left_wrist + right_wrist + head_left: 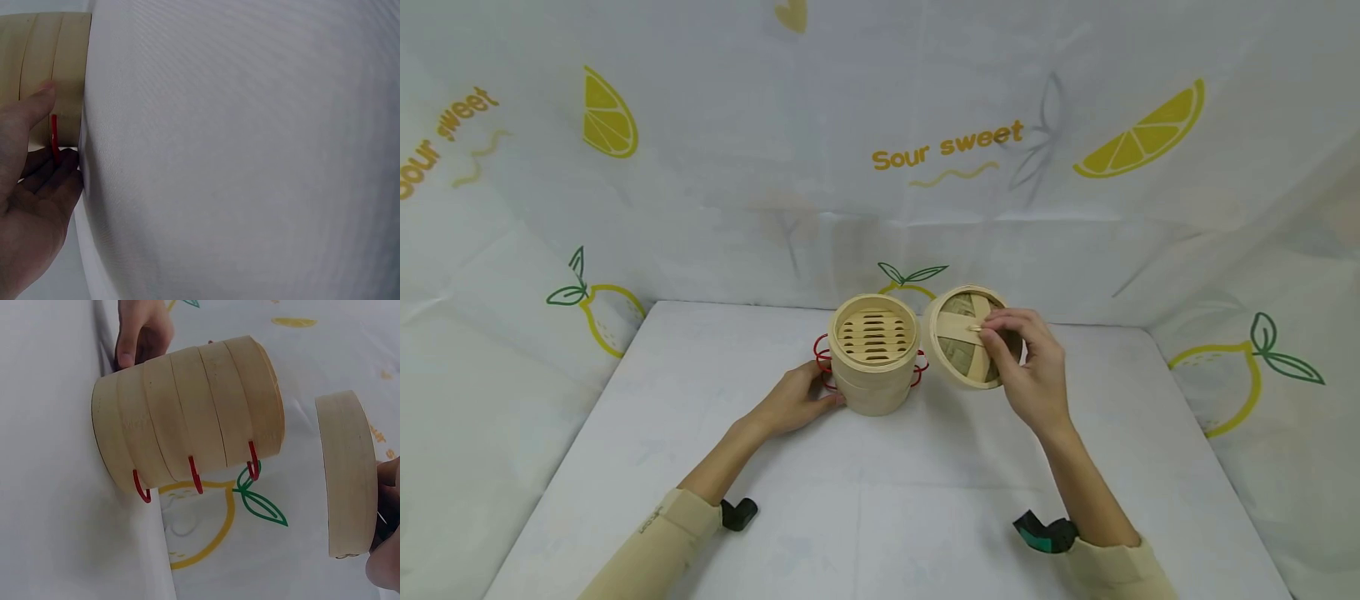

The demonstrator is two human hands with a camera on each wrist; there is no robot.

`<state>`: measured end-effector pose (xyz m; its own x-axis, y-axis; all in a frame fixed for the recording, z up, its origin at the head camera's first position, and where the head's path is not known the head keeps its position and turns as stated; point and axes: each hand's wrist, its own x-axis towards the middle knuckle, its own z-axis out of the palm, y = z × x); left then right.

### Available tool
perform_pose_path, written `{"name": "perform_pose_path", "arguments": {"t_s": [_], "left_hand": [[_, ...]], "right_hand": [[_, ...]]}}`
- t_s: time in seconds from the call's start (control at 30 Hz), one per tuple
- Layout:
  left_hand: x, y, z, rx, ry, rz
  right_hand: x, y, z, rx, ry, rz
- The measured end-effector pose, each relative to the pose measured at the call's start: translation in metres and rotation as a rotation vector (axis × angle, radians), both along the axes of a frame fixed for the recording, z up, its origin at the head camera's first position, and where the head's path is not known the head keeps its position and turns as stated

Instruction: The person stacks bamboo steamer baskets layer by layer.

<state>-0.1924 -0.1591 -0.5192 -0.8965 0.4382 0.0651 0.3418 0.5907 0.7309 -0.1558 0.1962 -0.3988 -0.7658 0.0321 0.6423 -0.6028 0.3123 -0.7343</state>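
Note:
A tall stack of bamboo steamer baskets [874,385] stands upright on the table, its top uncovered so the slatted floor of the upper tier shows. Red loop handles [195,475] stick out from its sides. My left hand [793,402] holds the stack low on its left side; in the left wrist view the thumb lies on the wall and the fingers [59,178] are beside a red handle. With my right hand [1033,367] I pinch the small knob of the round bamboo lid [953,325]. The lid hangs tilted in the air, just right of the stack and apart from it.
A white cloth covers the table [850,517]. Behind it hangs a white curtain [737,167] printed with lemons and lettering, close behind the steamer. Dark straps with small devices are on the left wrist [739,514] and right wrist [1047,533].

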Motion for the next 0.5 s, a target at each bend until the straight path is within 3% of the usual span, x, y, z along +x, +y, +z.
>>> {"name": "perform_pose_path", "arguments": {"t_s": [0.5], "left_hand": [[0.002, 0.0, 0.002, 0.005, 0.009, 0.0]], "right_hand": [[-0.007, -0.014, 0.0, 0.008, 0.006, 0.012]]}}
